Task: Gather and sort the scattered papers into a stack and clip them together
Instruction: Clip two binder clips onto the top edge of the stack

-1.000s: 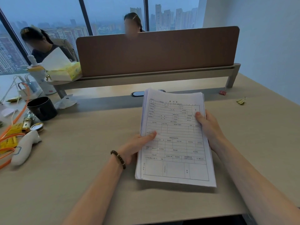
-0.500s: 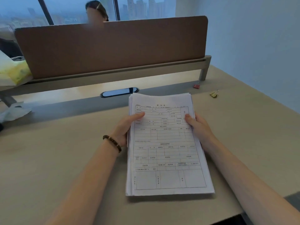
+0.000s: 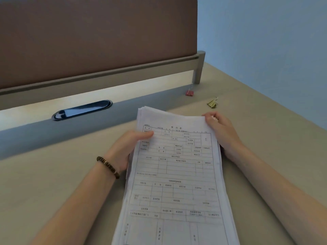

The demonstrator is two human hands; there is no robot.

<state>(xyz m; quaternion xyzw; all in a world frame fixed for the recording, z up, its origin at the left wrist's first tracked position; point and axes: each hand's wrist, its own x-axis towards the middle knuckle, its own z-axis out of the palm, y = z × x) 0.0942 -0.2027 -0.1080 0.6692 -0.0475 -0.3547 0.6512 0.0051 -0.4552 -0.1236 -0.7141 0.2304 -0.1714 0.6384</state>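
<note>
A stack of printed form sheets point(image 3: 177, 174) lies lengthwise in front of me over the beige desk point(image 3: 53, 183). My left hand point(image 3: 127, 147), with a bead bracelet on the wrist, grips the stack's left edge, thumb on the top sheet. My right hand point(image 3: 221, 131) grips the upper right corner, fingers curled over the top edge. A red binder clip point(image 3: 189, 92) and a gold binder clip point(image 3: 212, 103) lie on the desk beyond the stack, to the right.
A brown divider panel point(image 3: 97, 38) on a grey rail closes off the back of the desk. A black oval cable port point(image 3: 82, 109) sits at back left. A blue-grey wall point(image 3: 274, 50) borders the right side.
My view has swung right and closer. My right hand slid up the stack's right edge to the top corner. My left hand stays on the left edge, and the stack sits nearer to me.
</note>
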